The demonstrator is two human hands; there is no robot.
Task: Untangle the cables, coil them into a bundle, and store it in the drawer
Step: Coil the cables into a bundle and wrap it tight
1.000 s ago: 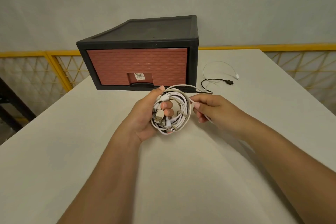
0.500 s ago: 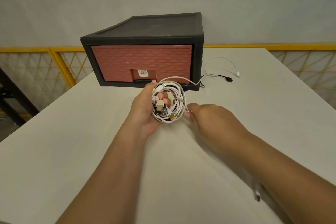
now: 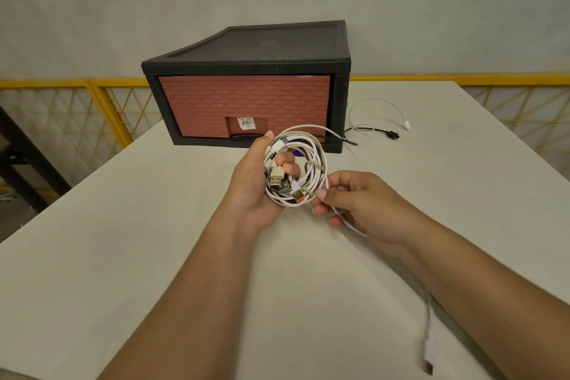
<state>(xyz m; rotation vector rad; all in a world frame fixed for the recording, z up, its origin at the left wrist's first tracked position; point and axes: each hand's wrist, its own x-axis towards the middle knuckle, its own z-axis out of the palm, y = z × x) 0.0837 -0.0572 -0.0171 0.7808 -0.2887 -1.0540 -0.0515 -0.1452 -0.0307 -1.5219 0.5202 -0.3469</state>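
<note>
A coil of mostly white cables (image 3: 314,170) with several USB plugs hangs in front of the drawer unit. My left hand (image 3: 256,182) grips the coil from the left, fingers through its middle. My right hand (image 3: 354,203) pinches a white cable strand at the coil's lower right; that strand runs under my right forearm to a loose USB plug (image 3: 428,355) near the table's front. The black drawer unit (image 3: 246,62) has a closed brick-red drawer (image 3: 216,102) with a black handle (image 3: 245,136).
A thin white cable end (image 3: 401,114) and a black cable end (image 3: 391,133) lie on the white table (image 3: 123,256) to the right of the drawer unit. Yellow mesh railing (image 3: 77,108) borders the table behind and on both sides.
My right hand has come back up to the coil's lower right, pinching the white strand. The loose USB plug trails at the table's front right. The coil stays in my left hand.
</note>
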